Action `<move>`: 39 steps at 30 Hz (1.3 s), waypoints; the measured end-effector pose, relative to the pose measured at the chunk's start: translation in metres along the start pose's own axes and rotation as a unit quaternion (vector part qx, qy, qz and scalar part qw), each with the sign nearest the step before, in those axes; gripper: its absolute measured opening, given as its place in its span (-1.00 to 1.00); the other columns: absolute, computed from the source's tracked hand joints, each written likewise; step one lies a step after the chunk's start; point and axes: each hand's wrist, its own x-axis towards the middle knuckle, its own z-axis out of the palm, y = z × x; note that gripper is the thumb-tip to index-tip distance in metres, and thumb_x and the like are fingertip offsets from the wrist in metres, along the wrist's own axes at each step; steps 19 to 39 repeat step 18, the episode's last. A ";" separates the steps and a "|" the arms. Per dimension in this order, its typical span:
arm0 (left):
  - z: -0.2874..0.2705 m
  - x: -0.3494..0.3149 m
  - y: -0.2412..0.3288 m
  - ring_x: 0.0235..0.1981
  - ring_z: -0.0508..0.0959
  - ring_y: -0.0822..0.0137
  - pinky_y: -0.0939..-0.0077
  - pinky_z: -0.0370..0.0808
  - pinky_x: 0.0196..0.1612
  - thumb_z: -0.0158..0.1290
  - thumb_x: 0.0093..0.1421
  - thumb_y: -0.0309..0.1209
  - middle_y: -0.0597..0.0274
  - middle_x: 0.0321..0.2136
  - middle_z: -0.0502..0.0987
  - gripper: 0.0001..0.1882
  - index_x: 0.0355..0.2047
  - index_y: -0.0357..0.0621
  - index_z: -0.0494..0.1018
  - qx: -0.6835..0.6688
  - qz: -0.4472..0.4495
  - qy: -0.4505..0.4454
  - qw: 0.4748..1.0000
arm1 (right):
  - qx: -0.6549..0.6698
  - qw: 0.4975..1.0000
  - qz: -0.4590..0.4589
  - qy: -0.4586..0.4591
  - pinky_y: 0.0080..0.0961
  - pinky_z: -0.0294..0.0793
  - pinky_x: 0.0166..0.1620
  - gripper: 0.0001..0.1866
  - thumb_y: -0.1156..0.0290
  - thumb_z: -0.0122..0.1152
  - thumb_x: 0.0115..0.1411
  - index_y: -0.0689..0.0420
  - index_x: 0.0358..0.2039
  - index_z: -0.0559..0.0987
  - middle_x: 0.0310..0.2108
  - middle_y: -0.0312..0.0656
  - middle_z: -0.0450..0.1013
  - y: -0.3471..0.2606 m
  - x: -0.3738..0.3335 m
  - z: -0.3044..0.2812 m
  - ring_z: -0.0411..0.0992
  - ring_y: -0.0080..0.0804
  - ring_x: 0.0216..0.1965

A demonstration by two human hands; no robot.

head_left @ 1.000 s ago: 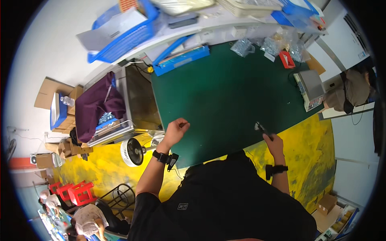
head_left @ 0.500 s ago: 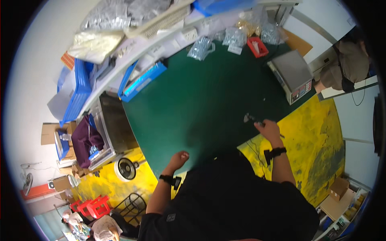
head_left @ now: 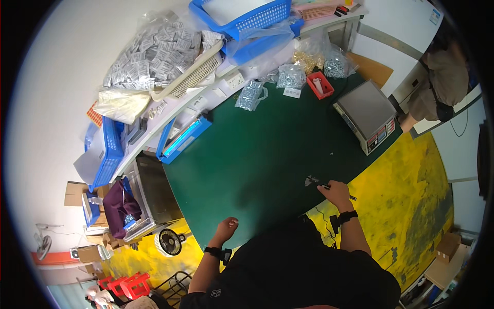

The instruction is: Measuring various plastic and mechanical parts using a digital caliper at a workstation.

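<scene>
My right hand is at the near right edge of the green table, its fingers closed around a slim black pen-like tool. One end of the tool sticks out toward the table and the other past the hand over the yellow floor. Just beyond its tip lies a small pale, crumpled-looking piece, too small to name. Over the near left part of the table, my left hand has its fingers curled in; whether anything is between them is hidden.
A weighing scale stands on the right, with a red tray and bags of metal parts along the back. At the left back is a blue case, below a shelf with baskets. A person is beyond the scale.
The whole view has tilted up, so everything appears lower and more of the shelf shows. Both hands stay near the same table spots; the right still grips the pen-like tool.
</scene>
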 end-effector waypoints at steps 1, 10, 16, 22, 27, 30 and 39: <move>0.001 0.001 -0.001 -0.28 0.66 0.21 0.36 0.57 -0.17 0.11 0.20 -0.30 0.11 -0.34 0.65 -0.76 -0.19 -0.15 0.56 0.005 0.005 -0.002 1.000 | 0.003 1.000 0.001 0.002 -0.20 0.52 -0.27 -0.41 -0.20 0.25 0.04 0.19 -0.45 0.65 -0.47 -0.01 0.57 0.001 0.003 0.000 0.56 -0.01 -0.34; 0.011 -0.012 -0.033 -0.30 0.66 0.24 0.37 0.57 -0.18 0.12 0.18 -0.29 0.12 -0.37 0.65 -0.73 -0.19 -0.17 0.56 -0.005 -0.062 -0.028 0.998 | 0.009 1.000 -0.022 -0.007 -0.19 0.53 -0.27 -0.41 -0.21 0.26 0.04 0.19 -0.46 0.64 -0.49 -0.02 0.56 0.007 0.023 0.004 0.56 -0.01 -0.35; 0.012 -0.011 -0.026 -0.33 0.67 0.28 0.40 0.57 -0.18 0.11 0.17 -0.28 0.14 -0.37 0.66 -0.72 -0.18 -0.18 0.56 -0.023 -0.098 -0.028 0.995 | 0.029 0.999 -0.045 0.010 -0.19 0.54 -0.26 -0.40 -0.23 0.24 0.03 0.18 -0.49 0.63 -0.53 -0.04 0.56 0.013 0.039 0.007 0.56 -0.03 -0.38; 0.011 -0.006 -0.023 -0.34 0.67 0.29 0.40 0.57 -0.18 0.11 0.17 -0.28 0.14 -0.37 0.66 -0.72 -0.18 -0.18 0.56 -0.018 -0.103 -0.023 0.994 | 0.033 0.998 -0.045 0.014 -0.19 0.54 -0.26 -0.41 -0.22 0.24 0.04 0.17 -0.48 0.63 -0.53 -0.05 0.56 0.014 0.045 0.006 0.56 -0.03 -0.39; 0.011 -0.006 -0.023 -0.34 0.67 0.29 0.40 0.57 -0.18 0.11 0.17 -0.28 0.14 -0.37 0.66 -0.72 -0.18 -0.18 0.56 -0.018 -0.103 -0.023 0.994 | 0.033 0.998 -0.045 0.014 -0.19 0.54 -0.26 -0.41 -0.22 0.24 0.04 0.17 -0.48 0.63 -0.53 -0.05 0.56 0.014 0.045 0.006 0.56 -0.03 -0.39; 0.011 -0.006 -0.023 -0.34 0.67 0.29 0.40 0.57 -0.18 0.11 0.17 -0.28 0.14 -0.37 0.66 -0.72 -0.18 -0.18 0.56 -0.018 -0.103 -0.023 0.994 | 0.033 0.998 -0.045 0.014 -0.19 0.54 -0.26 -0.41 -0.22 0.24 0.04 0.17 -0.48 0.63 -0.53 -0.05 0.56 0.014 0.045 0.006 0.56 -0.03 -0.39; 0.011 -0.006 -0.023 -0.34 0.67 0.29 0.40 0.57 -0.18 0.11 0.17 -0.28 0.14 -0.37 0.66 -0.72 -0.18 -0.18 0.56 -0.018 -0.103 -0.023 0.994 | 0.033 0.998 -0.045 0.014 -0.19 0.54 -0.26 -0.41 -0.22 0.24 0.04 0.17 -0.48 0.63 -0.53 -0.05 0.56 0.014 0.045 0.006 0.56 -0.03 -0.39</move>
